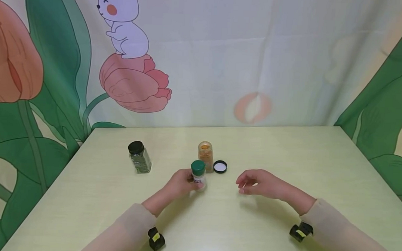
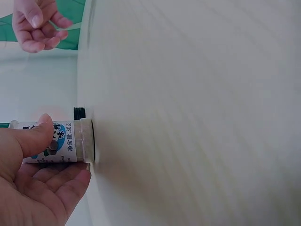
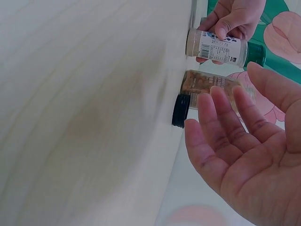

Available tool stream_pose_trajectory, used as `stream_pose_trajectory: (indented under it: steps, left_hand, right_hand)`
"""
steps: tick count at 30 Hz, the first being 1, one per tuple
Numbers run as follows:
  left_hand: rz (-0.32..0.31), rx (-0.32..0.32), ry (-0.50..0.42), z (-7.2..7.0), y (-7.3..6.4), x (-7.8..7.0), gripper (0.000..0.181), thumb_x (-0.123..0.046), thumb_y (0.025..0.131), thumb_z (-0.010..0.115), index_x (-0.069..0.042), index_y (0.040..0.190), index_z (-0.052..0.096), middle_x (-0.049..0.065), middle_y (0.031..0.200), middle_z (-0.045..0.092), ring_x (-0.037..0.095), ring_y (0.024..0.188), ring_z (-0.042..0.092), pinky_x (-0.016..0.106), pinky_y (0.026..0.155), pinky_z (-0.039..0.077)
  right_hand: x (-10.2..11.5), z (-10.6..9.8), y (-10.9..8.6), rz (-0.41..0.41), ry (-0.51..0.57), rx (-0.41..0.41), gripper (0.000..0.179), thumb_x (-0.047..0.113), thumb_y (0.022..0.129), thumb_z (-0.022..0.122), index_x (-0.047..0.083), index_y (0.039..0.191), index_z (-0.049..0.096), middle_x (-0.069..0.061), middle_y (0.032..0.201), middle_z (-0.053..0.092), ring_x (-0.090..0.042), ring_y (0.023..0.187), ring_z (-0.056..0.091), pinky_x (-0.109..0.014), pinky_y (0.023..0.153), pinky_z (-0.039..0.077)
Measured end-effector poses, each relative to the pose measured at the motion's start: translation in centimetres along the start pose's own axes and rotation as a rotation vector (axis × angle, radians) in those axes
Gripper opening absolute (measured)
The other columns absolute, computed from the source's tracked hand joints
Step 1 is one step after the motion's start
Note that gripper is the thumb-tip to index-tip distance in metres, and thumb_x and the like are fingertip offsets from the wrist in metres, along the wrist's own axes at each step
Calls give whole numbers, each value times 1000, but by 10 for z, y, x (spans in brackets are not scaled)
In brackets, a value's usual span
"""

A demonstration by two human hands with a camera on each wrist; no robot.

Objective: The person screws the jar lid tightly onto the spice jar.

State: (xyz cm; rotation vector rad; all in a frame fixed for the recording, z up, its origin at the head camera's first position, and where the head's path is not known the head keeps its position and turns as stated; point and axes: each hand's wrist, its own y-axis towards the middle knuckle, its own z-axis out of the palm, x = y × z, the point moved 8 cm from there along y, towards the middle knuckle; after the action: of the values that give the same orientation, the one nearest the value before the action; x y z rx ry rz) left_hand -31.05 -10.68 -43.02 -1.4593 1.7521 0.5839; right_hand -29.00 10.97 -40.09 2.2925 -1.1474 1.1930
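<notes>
My left hand point(image 1: 181, 184) grips a small clear spice jar point(image 2: 70, 141) with a green cap point(image 1: 198, 167) and a white printed label, thumb on one side and fingers on the other. The jar stands upright, its base right at the tabletop. Just behind it is an uncapped glass jar point(image 1: 205, 155) of orange-brown spice. Beside that jar a black lid point(image 1: 220, 166) lies with its pale inside facing up. Off to the right, my right hand point(image 1: 260, 183) hovers over the table with loosely bent fingers point(image 3: 221, 117) and nothing in them.
A square glass jar point(image 1: 140, 160) of green dried herbs with a black cap stands at the left of the pale table point(image 1: 287, 148). Behind the table hangs a curtain point(image 1: 203, 65) printed with flowers and a rabbit. Small black cameras point(image 1: 301, 231) sit at both wrists.
</notes>
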Motion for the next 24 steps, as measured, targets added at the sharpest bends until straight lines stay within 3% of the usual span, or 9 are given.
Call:
stream_pose_trajectory:
  steps: [16, 24]
  left_hand:
    - [-21, -27, 3, -23, 7, 14, 38, -4, 94, 71, 15, 125, 62, 32, 128, 67, 43, 123, 65, 50, 108, 53]
    - [-98, -33, -4, -32, 10, 21, 43, -6, 97, 68, 12, 135, 57, 30, 138, 62, 42, 131, 61, 52, 114, 48]
  right_hand:
    - [-1, 2, 2, 9, 1, 8, 29, 16, 97, 70, -5, 116, 64, -15, 107, 73, -16, 100, 68, -26, 87, 55]
    - [-2, 2, 2, 17, 4, 11, 29, 16, 97, 70, -5, 116, 65, -14, 106, 73, -15, 100, 68, -24, 86, 55]
